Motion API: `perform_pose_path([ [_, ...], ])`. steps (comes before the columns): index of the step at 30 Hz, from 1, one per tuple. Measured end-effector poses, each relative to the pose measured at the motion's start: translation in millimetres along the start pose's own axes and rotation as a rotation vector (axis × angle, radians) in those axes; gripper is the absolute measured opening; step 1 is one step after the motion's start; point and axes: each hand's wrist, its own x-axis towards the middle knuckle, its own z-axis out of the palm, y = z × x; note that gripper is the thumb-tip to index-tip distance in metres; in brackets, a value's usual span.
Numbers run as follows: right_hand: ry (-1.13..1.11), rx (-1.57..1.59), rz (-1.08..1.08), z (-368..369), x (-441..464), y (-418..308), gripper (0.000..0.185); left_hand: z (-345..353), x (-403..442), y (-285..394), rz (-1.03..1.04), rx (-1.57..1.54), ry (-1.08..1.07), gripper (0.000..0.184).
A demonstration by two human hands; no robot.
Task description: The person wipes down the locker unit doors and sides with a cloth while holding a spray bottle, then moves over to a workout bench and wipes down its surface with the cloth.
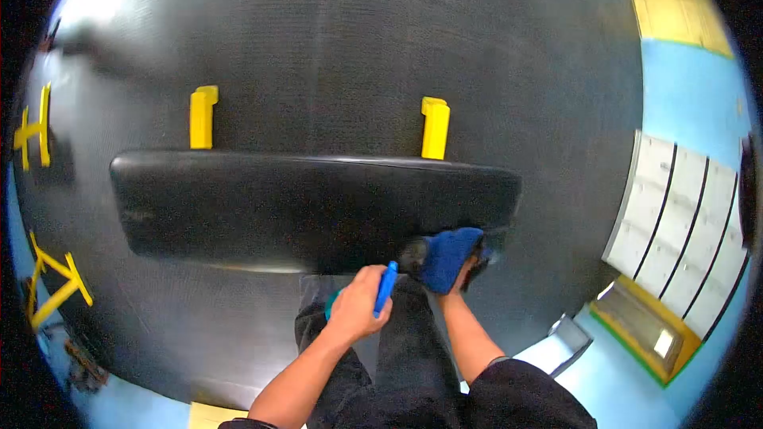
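A long black padded bench (302, 206) lies across the middle of the head view, its top smooth and slightly shiny. My right hand (470, 268) presses a blue cloth (451, 258) against the bench near its right front corner; the cloth hides most of the fingers. Just in front of the bench's near edge, my left hand (359, 302) is closed around a slim blue object (385, 289). A bit of teal (331, 303) shows on the far side of that hand, and I cannot make out whether it belongs to the same object.
Two yellow bench feet (201, 117) (435, 129) stick out beyond the far edge. Black matting (358, 48) covers the floor. Yellow frames (60, 286) stand at the left. White lockers (675, 214) and a grey-white item (568, 342) are at the right.
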Motion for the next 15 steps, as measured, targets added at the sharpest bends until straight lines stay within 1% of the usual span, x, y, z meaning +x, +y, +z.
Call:
perform_pose_path([
  [1,-0.182,0.116,0.109,-32,7,3,0.071,-3,-5,2,-0.059,-0.001,-0.053,0.049],
  [3,0.115,0.218,0.287,-15,24,21,0.071,-2,-12,-8,-0.077,-0.042,-0.017,0.049],
  [4,0.119,0.266,0.427,-18,54,19,0.071,2,-14,-13,-0.087,-0.040,-0.030,0.049],
  [5,0.370,0.528,0.538,-58,70,-4,0.073,5,-19,-18,-0.097,-0.039,-0.053,0.048],
  [6,0.394,0.485,0.445,-62,85,-10,0.072,-2,-24,-17,-0.114,-0.064,-0.065,0.049],
  [7,0.321,0.459,0.320,-81,94,-25,0.071,3,-24,-22,-0.115,-0.084,-0.063,0.049],
  [8,0.250,0.428,0.199,-106,89,-50,0.071,6,-25,-29,-0.034,-0.095,0.079,0.050],
  [9,0.426,0.420,-0.016,-115,76,-82,0.070,9,-27,-35,0.046,-0.111,0.221,0.051],
  [10,0.645,0.124,-0.204,-86,69,-101,0.072,7,-27,-36,0.049,-0.116,0.237,0.053],
  [11,0.611,0.201,-0.335,-84,49,-119,0.073,8,-28,-38,0.116,-0.127,0.338,0.052],
  [12,0.523,0.250,-0.397,-70,28,-128,0.069,3,-28,-35,0.098,-0.170,0.354,0.048],
  [13,0.412,0.147,-0.469,-49,10,-121,0.068,-3,-28,-33,0.080,-0.203,0.377,0.043],
  [14,0.393,-0.021,-0.573,-33,-5,-103,0.069,-3,-28,-40,0.088,-0.232,0.374,0.043],
  [15,0.386,0.162,-0.648,-14,-17,-78,0.070,-3,-32,-40,0.086,-0.224,0.390,0.043],
])
